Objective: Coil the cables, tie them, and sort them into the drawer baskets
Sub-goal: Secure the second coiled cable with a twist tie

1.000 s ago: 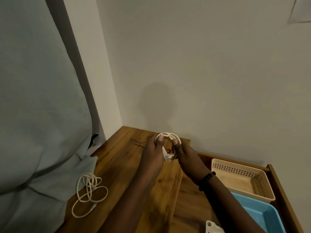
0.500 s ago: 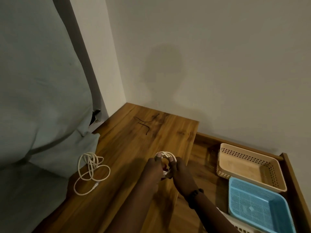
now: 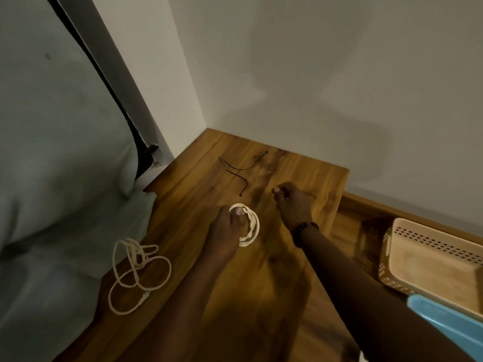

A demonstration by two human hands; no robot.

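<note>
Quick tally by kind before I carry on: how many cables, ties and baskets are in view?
White cables: 2, the coiled cable in the left hand and a loose cable
Black twist ties: 2
Baskets: 2, beige basket, blue basket
Total: 6

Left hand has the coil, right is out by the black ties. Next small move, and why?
Probably the right hand picks up a black tie: the left hand grips the coiled cable, which shows no tie yet. Whether the right already pinches something is unclear.
</note>
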